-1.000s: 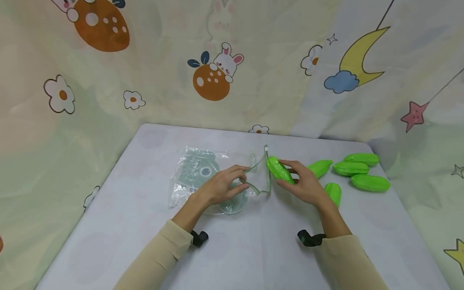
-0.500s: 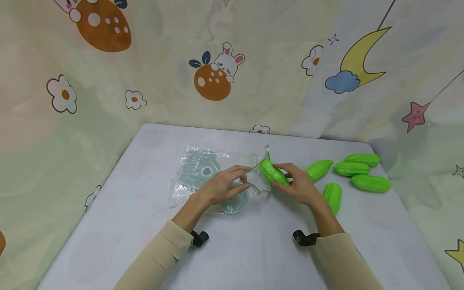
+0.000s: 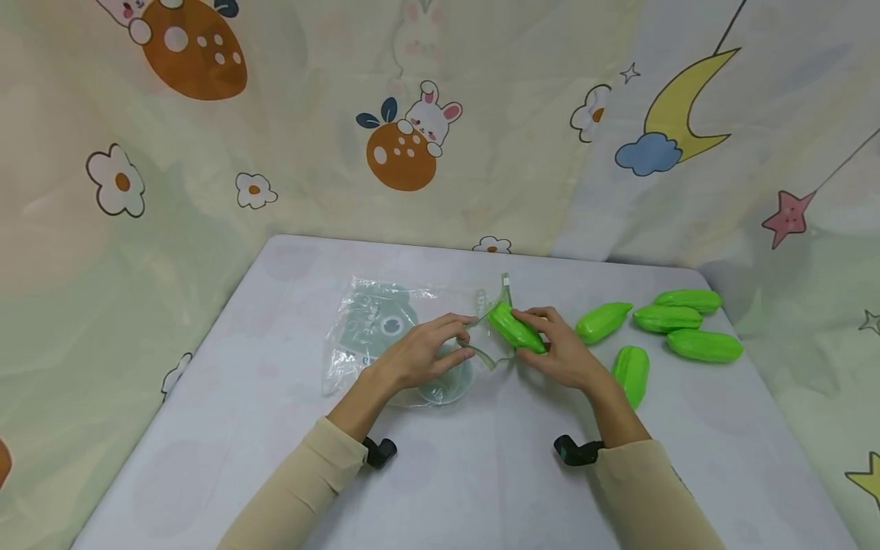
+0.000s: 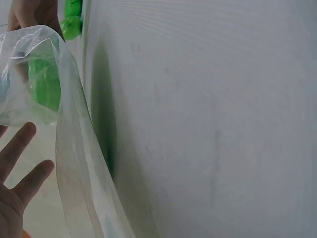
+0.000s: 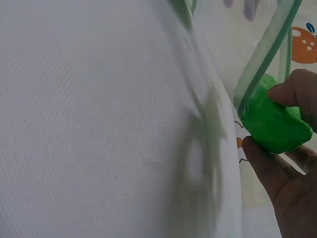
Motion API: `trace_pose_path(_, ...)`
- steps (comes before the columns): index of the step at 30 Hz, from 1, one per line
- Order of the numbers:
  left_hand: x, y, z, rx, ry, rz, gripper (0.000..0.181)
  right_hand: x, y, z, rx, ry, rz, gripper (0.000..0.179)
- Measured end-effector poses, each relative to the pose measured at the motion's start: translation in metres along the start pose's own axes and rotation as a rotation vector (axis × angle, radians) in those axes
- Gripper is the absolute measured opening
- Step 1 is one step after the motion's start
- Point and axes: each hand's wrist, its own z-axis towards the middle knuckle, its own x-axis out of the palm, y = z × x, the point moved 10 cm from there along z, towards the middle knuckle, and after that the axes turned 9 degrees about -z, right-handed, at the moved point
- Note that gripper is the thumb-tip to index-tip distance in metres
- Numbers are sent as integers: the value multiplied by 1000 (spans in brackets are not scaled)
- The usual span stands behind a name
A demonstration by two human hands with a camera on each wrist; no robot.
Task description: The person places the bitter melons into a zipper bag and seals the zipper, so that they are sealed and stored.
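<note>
Right hand grips green gourd, tip hidden in bag; left hand seemingly pinches its rim.

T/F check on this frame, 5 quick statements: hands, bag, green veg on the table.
1. The right hand holds a green vegetable. True.
2. That vegetable lies fully inside the clear bag. False: its tip is at the bag's mouth, the rest outside in the fingers.
3. The left hand is off the bag. False: it pinches the bag's rim and holds the mouth open.
4. Four more green vegetables lie loose on the table, on the right-hand side. True.
5. The loose vegetables are red. False: all are bright green.
</note>
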Motion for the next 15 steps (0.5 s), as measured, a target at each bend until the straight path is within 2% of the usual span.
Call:
trace_pose_path(6,2,0,0,7,3,-32,12,-2,1,3,-44,-48,18,61)
trace_pose_path(15,4,0,2,23,10,-54,11,-5,-1,4,-42,-94,36,56)
